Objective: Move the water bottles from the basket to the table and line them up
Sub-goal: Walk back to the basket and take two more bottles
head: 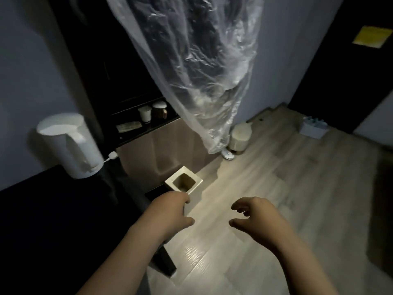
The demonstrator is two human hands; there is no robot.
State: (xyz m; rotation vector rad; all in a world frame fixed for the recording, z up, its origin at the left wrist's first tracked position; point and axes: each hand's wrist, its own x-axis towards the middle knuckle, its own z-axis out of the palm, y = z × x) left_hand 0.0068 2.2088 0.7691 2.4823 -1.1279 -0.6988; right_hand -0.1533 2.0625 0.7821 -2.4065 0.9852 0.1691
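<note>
Nothing of the task is showing as done. The dark table point(49, 209) to the left of the left hand point(168, 211) is carrying only a white kettle point(70, 143); no bottle is standing on the part in view. The basket point(313, 128), a pale box on the wooden floor point(276, 188), is sitting well apart from both hands, far ahead of and beyond the right hand point(255, 218). Small bluish tops that are probably the water bottles point(314, 121) are poking up inside it, though they are too small and dim to count. So, as a judgement, the whole job is lying ahead: reaching the basket, lifting each bottle out, carrying it to the table and setting the row.

Both hands are hanging out in front, palms down, 2 bare hands gripping nothing. The left hand is loosely curled, fingers bent and thumb apart; its knuckles are overlapping the near edge of a white square bin point(185, 184) just ahead of it, but whether it is touching the bin or only passing in front of it cannot be told. The right hand is spread in a half-open claw, fingers curved and thumb wide, over bare floor, touching nothing. A clear plastic sheet point(191, 71) is hanging well ahead of both hands.
</note>
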